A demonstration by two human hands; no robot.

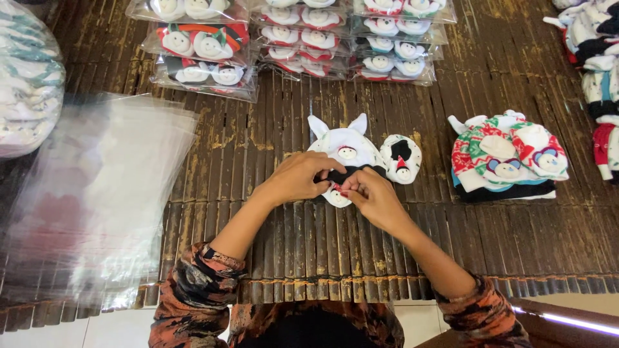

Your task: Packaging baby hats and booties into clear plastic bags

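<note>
Two hands at work — left hand (pixel 298 178) and right hand (pixel 372 198) are pinched shut on the white sock (pixel 347 151), its length stretched directly beyond the fingertips.

A white sock (pixel 347 149) with two pointy ears lies flat on the dark slatted mat. It has a little round face sewn on its front. The ears point away from the person. A black band runs across its near end, and a second small round face peeks out just below that band. Touching its right side lies a second white sock (pixel 401 158) with black patches and a tiny face wearing a red pointy hat. Both socks sit in the middle of the mat.
</note>
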